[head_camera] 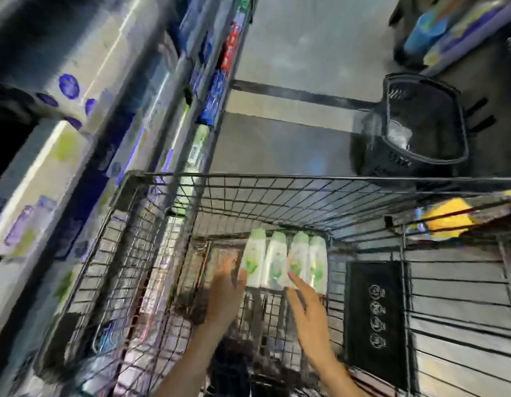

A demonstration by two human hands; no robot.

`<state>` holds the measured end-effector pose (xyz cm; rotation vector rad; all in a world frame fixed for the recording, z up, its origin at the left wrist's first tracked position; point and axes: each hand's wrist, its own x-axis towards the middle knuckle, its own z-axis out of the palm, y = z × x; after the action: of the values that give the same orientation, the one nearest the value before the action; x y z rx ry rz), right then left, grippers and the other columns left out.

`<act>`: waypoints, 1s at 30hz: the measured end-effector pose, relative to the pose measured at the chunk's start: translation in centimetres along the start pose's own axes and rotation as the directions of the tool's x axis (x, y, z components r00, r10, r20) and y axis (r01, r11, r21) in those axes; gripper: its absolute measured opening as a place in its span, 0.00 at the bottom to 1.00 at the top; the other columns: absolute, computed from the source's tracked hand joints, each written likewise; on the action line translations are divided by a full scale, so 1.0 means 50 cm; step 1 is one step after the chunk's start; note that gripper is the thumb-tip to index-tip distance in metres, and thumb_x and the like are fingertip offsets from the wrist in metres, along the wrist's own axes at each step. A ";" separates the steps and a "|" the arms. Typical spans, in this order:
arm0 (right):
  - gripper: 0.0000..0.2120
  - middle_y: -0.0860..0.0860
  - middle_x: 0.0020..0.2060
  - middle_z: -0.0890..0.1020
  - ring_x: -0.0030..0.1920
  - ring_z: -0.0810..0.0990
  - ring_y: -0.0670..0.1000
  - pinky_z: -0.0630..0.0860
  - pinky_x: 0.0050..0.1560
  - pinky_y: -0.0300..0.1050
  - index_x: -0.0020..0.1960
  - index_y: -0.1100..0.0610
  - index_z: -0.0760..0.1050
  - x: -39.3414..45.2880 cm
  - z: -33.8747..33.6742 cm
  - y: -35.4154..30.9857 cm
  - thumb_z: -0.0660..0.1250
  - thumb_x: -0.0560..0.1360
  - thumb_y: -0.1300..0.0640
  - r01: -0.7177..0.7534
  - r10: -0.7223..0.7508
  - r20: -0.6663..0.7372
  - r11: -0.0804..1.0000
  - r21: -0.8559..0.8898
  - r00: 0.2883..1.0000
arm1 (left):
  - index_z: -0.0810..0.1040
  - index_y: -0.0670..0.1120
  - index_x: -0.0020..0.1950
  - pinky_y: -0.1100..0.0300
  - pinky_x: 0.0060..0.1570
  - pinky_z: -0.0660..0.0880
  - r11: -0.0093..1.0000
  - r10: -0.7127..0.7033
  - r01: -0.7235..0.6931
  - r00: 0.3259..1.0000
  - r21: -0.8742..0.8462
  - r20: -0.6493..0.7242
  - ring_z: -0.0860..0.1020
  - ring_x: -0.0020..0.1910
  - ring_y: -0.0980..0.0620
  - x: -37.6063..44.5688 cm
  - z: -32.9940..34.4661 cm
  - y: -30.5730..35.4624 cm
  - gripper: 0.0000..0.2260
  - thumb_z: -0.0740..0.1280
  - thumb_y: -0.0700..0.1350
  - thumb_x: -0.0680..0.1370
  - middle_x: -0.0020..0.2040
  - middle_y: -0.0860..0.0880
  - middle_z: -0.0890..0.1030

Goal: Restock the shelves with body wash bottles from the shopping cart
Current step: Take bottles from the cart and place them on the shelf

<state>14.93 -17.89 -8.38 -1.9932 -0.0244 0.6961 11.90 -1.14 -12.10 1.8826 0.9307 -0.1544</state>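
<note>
Here four bottles (283, 259) lie side by side, caps pointing away.

- The shopping cart (277, 202) in front of you is dark grey wire mesh.
- Inside the cart, the four body wash bottles (283, 260) are white with pale green caps and green leaf prints.
- On the cart's right wall, the panel (376, 316) is black with white round icons.
- Beyond the cart, the basket (420, 124) is black.
- Left of the cart, the shelves (85, 124) show white packs with purple and lime patches.
- At the cart's right rim, you see a yellow pack (449, 219).
</note>
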 end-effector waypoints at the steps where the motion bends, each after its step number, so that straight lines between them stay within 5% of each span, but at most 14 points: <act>1: 0.16 0.31 0.64 0.67 0.62 0.66 0.31 0.61 0.64 0.29 0.65 0.35 0.66 0.023 0.010 0.020 0.56 0.78 0.43 -0.025 0.025 -0.008 1.000 0.002 1.000 | 0.71 0.41 0.67 0.75 0.40 0.65 0.999 0.000 -0.001 1.000 0.036 0.012 0.76 0.49 0.55 0.030 0.017 -0.017 0.17 0.63 0.44 0.80 0.49 0.55 0.73; 5: 0.15 0.39 0.67 0.69 0.68 0.67 0.43 0.63 0.69 0.42 0.67 0.41 0.67 0.111 0.046 0.097 0.58 0.81 0.49 -0.095 0.095 -0.074 0.995 0.003 0.993 | 0.66 0.42 0.71 0.65 0.53 0.65 0.984 0.005 -0.019 0.997 0.178 0.079 0.72 0.63 0.45 0.140 0.098 -0.077 0.23 0.64 0.50 0.79 0.63 0.45 0.73; 7: 0.17 0.43 0.69 0.70 0.69 0.66 0.44 0.62 0.71 0.45 0.69 0.46 0.68 0.148 0.059 0.131 0.58 0.81 0.49 -0.115 0.114 -0.093 0.993 0.003 0.989 | 0.64 0.43 0.72 0.64 0.53 0.64 0.973 -0.005 -0.022 0.994 0.229 0.114 0.72 0.62 0.45 0.178 0.135 -0.094 0.27 0.65 0.54 0.78 0.60 0.46 0.73; 10: 0.18 0.46 0.70 0.69 0.69 0.65 0.43 0.60 0.70 0.41 0.71 0.48 0.68 0.191 0.074 0.167 0.57 0.81 0.49 -0.164 0.163 -0.101 0.986 0.003 0.981 | 0.58 0.43 0.73 0.54 0.56 0.72 0.937 -0.035 -0.012 0.991 0.349 0.129 0.72 0.60 0.46 0.208 0.177 -0.102 0.36 0.66 0.61 0.74 0.63 0.46 0.70; 13: 0.20 0.47 0.71 0.68 0.71 0.65 0.46 0.59 0.69 0.40 0.72 0.50 0.66 0.221 0.087 0.192 0.57 0.81 0.48 -0.219 0.215 -0.105 0.975 -0.022 0.971 | 0.60 0.42 0.71 0.52 0.62 0.69 0.921 -0.025 0.007 0.999 0.390 0.040 0.69 0.62 0.47 0.215 0.201 -0.103 0.36 0.70 0.59 0.72 0.65 0.45 0.69; 16: 0.23 0.51 0.72 0.68 0.72 0.65 0.50 0.60 0.70 0.44 0.74 0.55 0.64 0.231 0.102 0.202 0.57 0.81 0.48 -0.244 0.238 -0.111 0.969 -0.043 0.965 | 0.64 0.43 0.70 0.54 0.58 0.71 0.941 -0.057 0.054 0.998 0.333 -0.002 0.72 0.60 0.46 0.211 0.206 -0.097 0.34 0.75 0.51 0.70 0.63 0.45 0.73; 19: 0.35 0.51 0.67 0.71 0.67 0.69 0.52 0.63 0.66 0.45 0.71 0.58 0.66 0.240 0.115 0.192 0.54 0.75 0.34 -0.245 0.238 -0.101 0.968 -0.058 0.966 | 0.67 0.44 0.68 0.60 0.49 0.70 0.933 -0.051 0.069 0.997 0.354 -0.061 0.73 0.57 0.47 0.204 0.192 -0.095 0.33 0.77 0.50 0.68 0.60 0.45 0.73; 22: 0.15 0.52 0.49 0.73 0.51 0.72 0.52 0.69 0.51 0.46 0.52 0.56 0.66 0.262 0.124 0.199 0.63 0.77 0.45 -0.282 0.266 -0.137 0.953 -0.109 0.954 | 0.72 0.43 0.62 0.54 0.46 0.76 0.946 -0.113 0.135 0.990 0.293 -0.090 0.75 0.53 0.45 0.213 0.159 -0.104 0.31 0.78 0.52 0.64 0.55 0.45 0.73; 24: 0.13 0.53 0.44 0.70 0.47 0.69 0.51 0.66 0.45 0.46 0.51 0.55 0.65 0.277 0.130 0.199 0.67 0.76 0.51 -0.292 0.263 -0.177 0.941 -0.170 0.948 | 0.73 0.43 0.54 0.53 0.39 0.78 0.961 -0.196 0.206 0.978 0.185 -0.069 0.77 0.45 0.47 0.223 0.128 -0.112 0.28 0.80 0.52 0.61 0.49 0.46 0.75; 27: 0.23 0.55 0.47 0.71 0.49 0.67 0.51 0.67 0.46 0.47 0.58 0.63 0.69 0.294 0.140 0.195 0.72 0.73 0.49 -0.336 0.287 -0.210 0.905 -0.260 0.935 | 0.68 0.46 0.50 0.62 0.29 0.71 0.940 -0.341 0.341 0.940 0.025 -0.029 0.76 0.38 0.54 0.234 0.083 -0.114 0.30 0.82 0.52 0.59 0.43 0.50 0.76; 30: 0.30 0.59 0.57 0.72 0.56 0.70 0.54 0.62 0.45 0.37 0.63 0.65 0.67 0.299 0.156 0.192 0.74 0.71 0.48 -0.382 0.327 -0.212 0.863 -0.329 0.921 | 0.73 0.44 0.50 0.61 0.30 0.75 0.914 -0.376 0.383 0.924 -0.137 0.075 0.80 0.39 0.52 0.240 0.049 -0.115 0.27 0.82 0.51 0.60 0.43 0.49 0.80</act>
<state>21.11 -12.08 -25.83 -2.4393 0.3378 0.8188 17.19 4.51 -23.23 1.5382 1.2349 -0.3519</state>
